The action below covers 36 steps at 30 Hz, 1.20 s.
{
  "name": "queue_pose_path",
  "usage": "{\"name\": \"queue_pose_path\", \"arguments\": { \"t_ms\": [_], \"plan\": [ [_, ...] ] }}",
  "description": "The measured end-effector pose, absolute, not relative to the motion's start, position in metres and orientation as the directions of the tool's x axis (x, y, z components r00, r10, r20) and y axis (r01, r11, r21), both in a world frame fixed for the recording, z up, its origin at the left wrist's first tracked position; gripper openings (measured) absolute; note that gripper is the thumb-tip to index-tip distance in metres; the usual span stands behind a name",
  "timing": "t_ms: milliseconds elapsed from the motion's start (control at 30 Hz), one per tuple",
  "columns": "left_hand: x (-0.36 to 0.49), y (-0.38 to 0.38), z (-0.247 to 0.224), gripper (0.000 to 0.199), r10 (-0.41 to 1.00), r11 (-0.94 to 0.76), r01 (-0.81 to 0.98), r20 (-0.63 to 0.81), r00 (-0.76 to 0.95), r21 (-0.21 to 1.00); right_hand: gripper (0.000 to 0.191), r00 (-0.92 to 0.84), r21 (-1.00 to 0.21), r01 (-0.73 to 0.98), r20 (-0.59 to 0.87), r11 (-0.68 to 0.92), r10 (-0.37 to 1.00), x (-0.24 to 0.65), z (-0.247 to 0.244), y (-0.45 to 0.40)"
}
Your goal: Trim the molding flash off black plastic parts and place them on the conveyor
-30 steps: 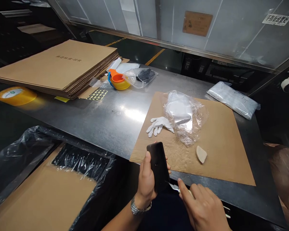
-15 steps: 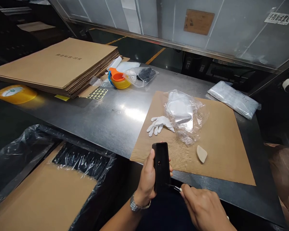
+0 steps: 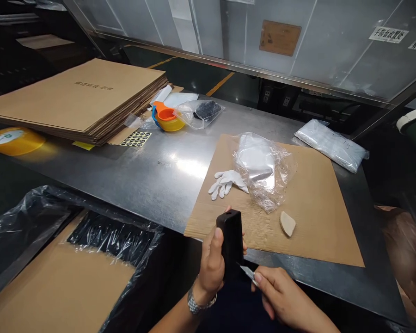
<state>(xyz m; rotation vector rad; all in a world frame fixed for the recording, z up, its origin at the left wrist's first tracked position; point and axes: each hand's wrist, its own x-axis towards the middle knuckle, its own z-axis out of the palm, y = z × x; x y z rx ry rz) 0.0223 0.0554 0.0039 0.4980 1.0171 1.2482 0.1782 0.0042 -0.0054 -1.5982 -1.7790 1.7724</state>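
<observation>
A black elongated case [image 3: 233, 240] stands tilted in my left hand [image 3: 211, 259], whose fingers wrap round it at the table's front edge. My right hand [image 3: 275, 289] pinches a small knife [image 3: 248, 274] with a pale pointed blade, its tip close to the lower right side of the case; whether it touches cannot be told. Beyond them, on a cardboard sheet [image 3: 319, 222], lie a white glove [image 3: 228, 182], a clear plastic bag with white contents [image 3: 258, 159] and a beige wedge-shaped piece [image 3: 287, 224].
Stacked cardboard [image 3: 90, 99], a yellow tape roll [image 3: 15, 141], nested orange and yellow tape rings [image 3: 169, 119] and a bagged black item [image 3: 208, 111] occupy the metal table's left and back. A plastic-wrapped pack [image 3: 333, 144] lies back right. A plastic-lined box [image 3: 72, 277] stands lower left.
The black case has tipped in my left hand, so its end and side show instead of its hollow inside. My right hand has turned, and the knife blade shows more broadly.
</observation>
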Motion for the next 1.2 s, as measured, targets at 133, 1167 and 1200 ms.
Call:
{"name": "queue_pose_path", "arguments": {
  "t_ms": [133, 1167, 1200],
  "plan": [
    [0.022, 0.060, 0.003, 0.063, 0.928, 0.301, -0.644, -0.372, 0.028, 0.703, 0.049, -0.734, -0.682, -0.002, -0.496, -0.732, 0.465, 0.178, -0.016, 0.003],
    [0.047, 0.056, -0.004, 0.037, 0.537, 0.769, -0.629, -0.648, 0.540, 0.113, 0.018, -0.469, -0.711, 0.571, 0.129, 0.411, 0.874, 0.162, 0.023, 0.027],
    [0.047, 0.055, -0.004, 0.037, 0.537, 0.774, -0.622, -0.642, 0.547, 0.116, 0.017, -0.468, -0.715, 0.573, 0.116, 0.401, 0.876, 0.164, 0.022, 0.029]
  ]
}}
